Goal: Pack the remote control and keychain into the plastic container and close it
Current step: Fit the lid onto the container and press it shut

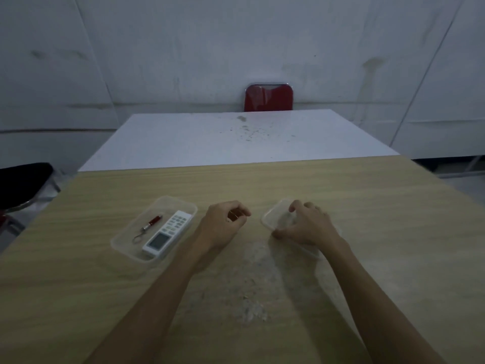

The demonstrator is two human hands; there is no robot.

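Note:
A clear plastic container lies on the wooden table at the left. Inside it a white remote control lies along the right side, and a red keychain with a metal ring lies to its left. My left hand rests on the table just right of the container, its fingers curled with nothing in them. Further right, my right hand grips the clear lid, which lies flat on the table and is partly hidden under my palm.
A white table adjoins the far edge of the wooden one, with a red chair behind it. A black seat stands at the left. A pale scuffed patch marks the wood between my forearms.

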